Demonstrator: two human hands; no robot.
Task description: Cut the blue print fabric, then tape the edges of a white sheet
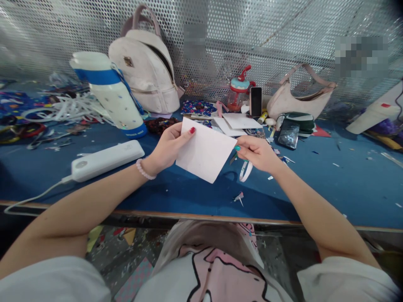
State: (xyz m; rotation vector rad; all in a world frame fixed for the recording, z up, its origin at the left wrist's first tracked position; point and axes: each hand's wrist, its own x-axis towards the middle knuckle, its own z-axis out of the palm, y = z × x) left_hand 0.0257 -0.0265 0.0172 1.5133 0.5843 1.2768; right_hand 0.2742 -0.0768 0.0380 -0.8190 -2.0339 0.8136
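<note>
A blank white sheet of card (206, 153) is held up tilted above the blue tabletop. My left hand (171, 144) grips its upper left side, thumb on the front face and fingers behind. At the right corner of the card, my right hand (255, 153) is closed in a pinch, with thumb and forefinger at the edge. A curled white strip (246, 171) hangs just below the right fingers; whether they hold it too, I cannot tell. Behind the card lie more white cards (241, 121) beside a dark patterned piece (200, 108).
A white power bank-like device (107, 160) with a cable lies left. Behind stand a large bottle (110, 96), a backpack (141, 71), a red-lidded cup (238, 94), a phone (255, 102) and a handbag (299, 98). Paper scraps (239, 197) dot the blue table (315, 180).
</note>
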